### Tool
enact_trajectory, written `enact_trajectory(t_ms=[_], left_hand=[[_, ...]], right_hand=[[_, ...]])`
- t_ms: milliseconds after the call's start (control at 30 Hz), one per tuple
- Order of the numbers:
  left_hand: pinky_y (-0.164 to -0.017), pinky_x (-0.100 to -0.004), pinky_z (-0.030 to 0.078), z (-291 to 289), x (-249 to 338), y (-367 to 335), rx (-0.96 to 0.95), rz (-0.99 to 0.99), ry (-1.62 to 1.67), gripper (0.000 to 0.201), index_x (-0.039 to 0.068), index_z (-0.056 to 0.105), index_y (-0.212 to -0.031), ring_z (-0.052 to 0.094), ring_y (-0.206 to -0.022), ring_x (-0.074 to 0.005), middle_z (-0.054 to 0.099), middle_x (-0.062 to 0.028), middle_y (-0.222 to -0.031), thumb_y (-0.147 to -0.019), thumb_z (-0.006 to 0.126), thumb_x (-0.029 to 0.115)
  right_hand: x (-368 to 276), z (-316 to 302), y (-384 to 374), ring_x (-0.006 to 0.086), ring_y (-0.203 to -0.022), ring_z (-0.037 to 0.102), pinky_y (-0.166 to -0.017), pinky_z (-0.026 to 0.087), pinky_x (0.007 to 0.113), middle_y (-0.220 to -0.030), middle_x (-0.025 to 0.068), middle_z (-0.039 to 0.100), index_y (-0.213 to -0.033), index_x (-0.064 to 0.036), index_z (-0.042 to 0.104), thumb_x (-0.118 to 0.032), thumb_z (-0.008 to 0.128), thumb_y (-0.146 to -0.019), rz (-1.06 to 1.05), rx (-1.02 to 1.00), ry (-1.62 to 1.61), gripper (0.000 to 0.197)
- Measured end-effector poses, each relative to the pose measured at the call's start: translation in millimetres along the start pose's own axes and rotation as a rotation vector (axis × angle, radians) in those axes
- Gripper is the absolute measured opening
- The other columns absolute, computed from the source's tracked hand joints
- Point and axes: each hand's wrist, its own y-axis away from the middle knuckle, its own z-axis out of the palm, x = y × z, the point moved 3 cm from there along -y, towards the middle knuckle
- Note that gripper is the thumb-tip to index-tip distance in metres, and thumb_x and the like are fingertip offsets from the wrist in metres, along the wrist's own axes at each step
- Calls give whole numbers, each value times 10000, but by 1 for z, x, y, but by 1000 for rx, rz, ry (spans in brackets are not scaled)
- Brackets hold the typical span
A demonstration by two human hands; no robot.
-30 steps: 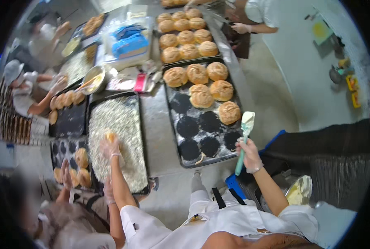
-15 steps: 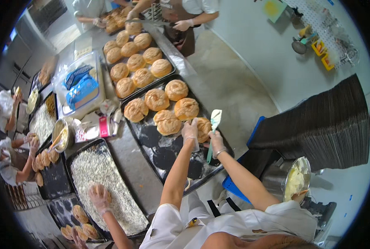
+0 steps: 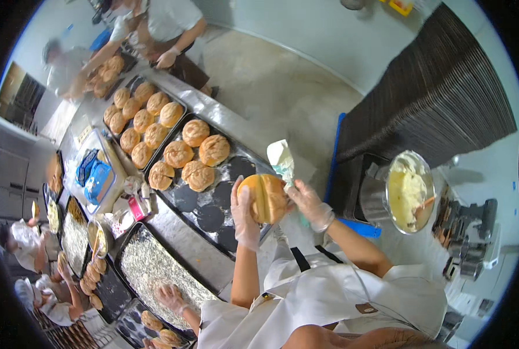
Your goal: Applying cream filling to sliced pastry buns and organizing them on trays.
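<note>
My gloved left hand (image 3: 243, 220) grips a round golden bun (image 3: 274, 199) from its left side, lifted above the front end of a black baking tray (image 3: 210, 216). A slit runs down the bun, and it faces up toward me. At the bun's right edge, my gloved right hand (image 3: 313, 209) is closed around a teal-handled spatula (image 3: 281, 157). White cream coats the spatula's blade, which points away from me. Whether my right fingertips also touch the bun, I cannot tell. Several crackle-topped buns (image 3: 198, 175) sit at the tray's far end.
To the right stand a metal bowl (image 3: 374, 200) of pale cream (image 3: 412, 186) and a tall stack of black trays (image 3: 428, 93). On the left, another person's gloved hand (image 3: 172, 298) rests in a tray of white flakes (image 3: 149, 256). Other people work around the table.
My left hand has lifted the bun off the tray toward me. The spatula has come along in my right hand. My view has swung right, bringing the cream bowl closer.
</note>
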Motion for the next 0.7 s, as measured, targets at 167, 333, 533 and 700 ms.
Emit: enact_trajectory(t_ms=[167, 333, 533, 700], left_hand=[[-1051, -431, 471, 47, -62, 48, -295, -452, 435, 628, 104, 542, -1365, 599, -1207, -248, 615, -75, -1330, -997, 433, 601], [-1112, -519, 388, 101, -139, 93, -452, -736, 757, 679, 108, 539, -1384, 543, -1271, -313, 580, -103, -1388, -975, 418, 636], [-1127, -566, 340, 151, -199, 131, -509, -847, 526, 659, 130, 508, -1418, 486, -1321, -332, 524, -95, -1450, -965, 454, 606], [-1128, -594, 318, 171, -204, 167, -479, -665, 327, 645, 155, 494, -1437, 469, -1335, -324, 499, -85, -1475, -959, 477, 587]], right_hand=[[-6, -69, 72, 148, -1039, 628, -745, 592, 311, -1163, 82, 604, -1314, -18, 498, -382, 499, -1042, -76, 66, -200, 455], [31, -144, 121, 177, -949, 646, -847, 510, 341, -1004, 111, 679, -1172, -23, 600, -157, 474, -1031, -134, 417, 203, 232], [-12, -231, 215, 369, -817, 637, -722, 531, 457, -922, 225, 641, -1031, -6, 610, -214, 520, -1002, -325, 738, 947, 228], [40, -409, 217, 283, -817, 694, -709, 561, 420, -880, 178, 696, -934, -14, 705, -145, 603, -861, 184, 455, 1459, 181]])
